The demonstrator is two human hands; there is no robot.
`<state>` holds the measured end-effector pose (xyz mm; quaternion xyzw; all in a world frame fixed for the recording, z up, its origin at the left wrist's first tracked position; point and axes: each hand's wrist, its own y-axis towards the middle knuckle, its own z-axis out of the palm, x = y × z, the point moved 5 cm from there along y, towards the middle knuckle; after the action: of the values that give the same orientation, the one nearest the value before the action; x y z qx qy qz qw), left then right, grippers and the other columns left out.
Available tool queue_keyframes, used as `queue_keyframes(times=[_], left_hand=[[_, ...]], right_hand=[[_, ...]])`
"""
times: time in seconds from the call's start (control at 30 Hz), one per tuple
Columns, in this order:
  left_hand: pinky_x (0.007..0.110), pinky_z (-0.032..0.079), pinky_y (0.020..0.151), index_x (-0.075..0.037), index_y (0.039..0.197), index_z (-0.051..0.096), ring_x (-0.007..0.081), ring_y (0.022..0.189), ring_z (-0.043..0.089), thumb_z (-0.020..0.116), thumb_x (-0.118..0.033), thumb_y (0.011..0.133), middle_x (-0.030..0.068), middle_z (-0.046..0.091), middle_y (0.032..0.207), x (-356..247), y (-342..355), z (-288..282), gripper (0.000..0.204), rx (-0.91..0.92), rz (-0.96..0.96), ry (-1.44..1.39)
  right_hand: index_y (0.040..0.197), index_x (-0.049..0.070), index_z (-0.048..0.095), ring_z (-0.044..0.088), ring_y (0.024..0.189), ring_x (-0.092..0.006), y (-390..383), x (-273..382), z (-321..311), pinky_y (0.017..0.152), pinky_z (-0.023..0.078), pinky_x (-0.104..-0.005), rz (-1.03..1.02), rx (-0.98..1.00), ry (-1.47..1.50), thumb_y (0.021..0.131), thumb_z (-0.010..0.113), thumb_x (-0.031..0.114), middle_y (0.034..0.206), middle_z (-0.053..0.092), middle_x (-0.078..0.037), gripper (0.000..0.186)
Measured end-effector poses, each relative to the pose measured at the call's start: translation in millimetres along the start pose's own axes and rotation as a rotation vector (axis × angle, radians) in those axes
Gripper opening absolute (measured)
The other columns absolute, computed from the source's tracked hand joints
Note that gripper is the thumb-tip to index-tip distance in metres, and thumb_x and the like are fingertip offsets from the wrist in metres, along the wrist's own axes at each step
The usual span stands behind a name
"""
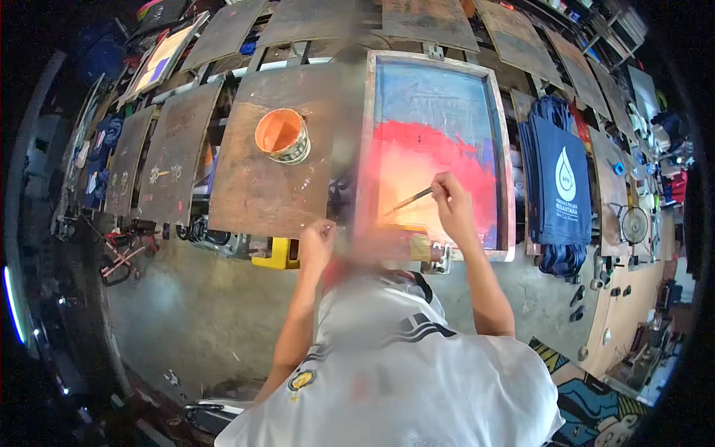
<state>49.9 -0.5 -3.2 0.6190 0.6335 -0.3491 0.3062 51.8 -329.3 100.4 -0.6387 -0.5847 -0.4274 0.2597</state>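
Note:
My right hand [454, 208] is closed round the handle of a thin paintbrush [411, 201]. The brush tilts down to the left, its tip over the pale, lit part of a screen-printing frame [503, 171]. Inside its wooden border the mesh is blue at the far end, with red and pink colour [439, 141] spread below. My left hand [318, 242] has its fingers curled together by the near edge of a brown board [261, 190]; whatever they hold, if anything, is hidden. On that board stands an open tub [284, 138] smeared with orange inside.
Folded dark blue fabric bags [558, 175] lie on a board to the right. More boards [175, 160] line the left and far sides. A yellow container [277, 253] sits below the near edge. Farther right is a round fan [634, 223].

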Motion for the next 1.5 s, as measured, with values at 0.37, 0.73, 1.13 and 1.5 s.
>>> queue_keyframes(times=[0.37, 0.73, 1.13, 1.5], left_hand=[[0.04, 0.053, 0.068, -0.002, 0.093, 0.072, 0.0323, 0.075, 0.07, 0.073, -0.024, 0.086, 0.0174, 0.071, 0.082, -7.5, -44.1, 26.5, 0.023, -0.025, -0.106, 0.015], [0.039, 0.052, 0.065, 0.0, 0.091, 0.07, 0.0325, 0.069, 0.067, 0.074, -0.025, 0.085, 0.0171, 0.069, 0.076, -6.4, -62.0, 16.8, 0.025, -0.098, -0.086, 0.021], [0.038, 0.053, 0.068, -0.002, 0.094, 0.071, 0.0296, 0.073, 0.069, 0.073, -0.025, 0.085, 0.0163, 0.072, 0.083, -4.0, -40.9, 20.5, 0.025, 0.013, -0.059, 0.003], [0.04, 0.053, 0.074, -0.002, 0.097, 0.07, 0.031, 0.081, 0.071, 0.073, -0.028, 0.086, 0.0174, 0.073, 0.088, -2.0, 2.1, 4.5, 0.028, 0.177, -0.037, 0.065]], right_hand=[[0.099, -0.001, 0.057, 0.062, 0.077, -0.0371, 4.8, 13.3, 11.4, 0.068, 0.048, -0.0427, -0.306, 0.055, -0.093, 0.094, 0.058, 0.004, 0.085, 0.063, -0.019, 0.006], [0.099, 0.003, 0.056, 0.062, 0.076, -0.0372, 12.0, 3.7, 6.0, 0.065, 0.049, -0.0441, -0.351, 0.038, -0.087, 0.096, 0.058, 0.008, 0.083, 0.061, -0.018, 0.006], [0.098, 0.006, 0.058, 0.055, 0.067, -0.0103, -5.8, -134.0, -41.2, 0.062, 0.047, -0.0262, 0.313, -0.099, 0.636, 0.102, 0.055, 0.012, 0.076, 0.056, -0.001, 0.007], [0.1, 0.011, 0.057, 0.059, 0.083, -0.0138, -27.9, -156.3, -27.2, 0.073, 0.049, -0.03, 0.575, -0.05, 1.469, 0.1, 0.059, 0.013, 0.087, 0.06, -0.001, 0.003]])
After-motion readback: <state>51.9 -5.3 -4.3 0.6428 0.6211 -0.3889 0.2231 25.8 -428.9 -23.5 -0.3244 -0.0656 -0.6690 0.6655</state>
